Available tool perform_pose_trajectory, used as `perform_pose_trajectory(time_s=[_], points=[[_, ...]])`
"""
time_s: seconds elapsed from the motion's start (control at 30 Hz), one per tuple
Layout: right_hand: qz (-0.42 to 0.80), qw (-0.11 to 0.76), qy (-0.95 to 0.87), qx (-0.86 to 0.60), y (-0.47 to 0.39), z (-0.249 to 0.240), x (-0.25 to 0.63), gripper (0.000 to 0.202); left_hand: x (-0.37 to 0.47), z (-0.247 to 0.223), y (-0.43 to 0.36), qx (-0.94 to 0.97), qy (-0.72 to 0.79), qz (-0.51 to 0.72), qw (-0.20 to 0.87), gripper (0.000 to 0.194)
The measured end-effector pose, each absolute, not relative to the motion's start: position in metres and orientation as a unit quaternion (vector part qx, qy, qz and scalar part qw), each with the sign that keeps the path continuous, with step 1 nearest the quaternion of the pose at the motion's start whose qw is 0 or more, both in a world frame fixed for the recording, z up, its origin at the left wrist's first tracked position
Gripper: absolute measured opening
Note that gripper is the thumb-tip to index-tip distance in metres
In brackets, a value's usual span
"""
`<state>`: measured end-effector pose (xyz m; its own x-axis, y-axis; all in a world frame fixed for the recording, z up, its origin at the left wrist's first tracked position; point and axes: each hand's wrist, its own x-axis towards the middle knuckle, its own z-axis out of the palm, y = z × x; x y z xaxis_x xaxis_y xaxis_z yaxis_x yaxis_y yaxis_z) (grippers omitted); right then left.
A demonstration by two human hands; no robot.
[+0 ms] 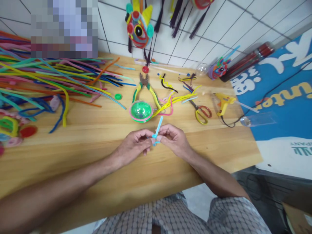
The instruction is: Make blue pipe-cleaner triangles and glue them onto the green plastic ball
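A light blue pipe cleaner (159, 126) is pinched between my two hands over the wooden table (136, 185). Its straight end points up and away, while the lower part looks bent or coiled at my fingertips. My left hand (137, 143) grips it from the left, my right hand (172, 138) from the right, and their fingertips nearly meet. Just beyond them sits a green bowl-like half shell (141, 111) with a pink rim. Pliers (145, 85) with green and yellow handles lie behind it, beside yellow pipe cleaners (170, 103).
Many coloured pipe cleaners (60, 78) cover the left back. Scissors (202, 112), a yellow glue gun (224, 102) with a cord and a clear plastic package (260, 119) lie to the right. A decorated mask-like ornament (138, 29) hangs before the tiled wall.
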<state>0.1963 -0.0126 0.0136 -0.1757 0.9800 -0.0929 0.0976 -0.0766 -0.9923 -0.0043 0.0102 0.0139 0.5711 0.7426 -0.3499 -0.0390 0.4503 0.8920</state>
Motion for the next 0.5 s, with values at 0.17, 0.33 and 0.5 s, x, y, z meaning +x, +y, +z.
perform_pose_trajectory(time_s=[0.17, 0.33, 0.5], points=[[0.513, 0.398, -0.579, -0.493, -0.0138, 0.0138, 0.1956, 0.014, -0.0037, 0.0145, 0.0089, 0.450, 0.392, 0.263, 0.758, 0.031], [0.405, 0.412, -0.658, -0.483, -0.0134, 0.0167, 0.1945, 0.004, -0.0042, 0.0115, 0.0058, 0.460, 0.395, 0.278, 0.745, 0.030], [0.303, 0.442, -0.727, -0.430, -0.0132, 0.0169, 0.1942, 0.013, -0.0042, 0.0137, 0.0059, 0.442, 0.406, 0.286, 0.747, 0.032]])
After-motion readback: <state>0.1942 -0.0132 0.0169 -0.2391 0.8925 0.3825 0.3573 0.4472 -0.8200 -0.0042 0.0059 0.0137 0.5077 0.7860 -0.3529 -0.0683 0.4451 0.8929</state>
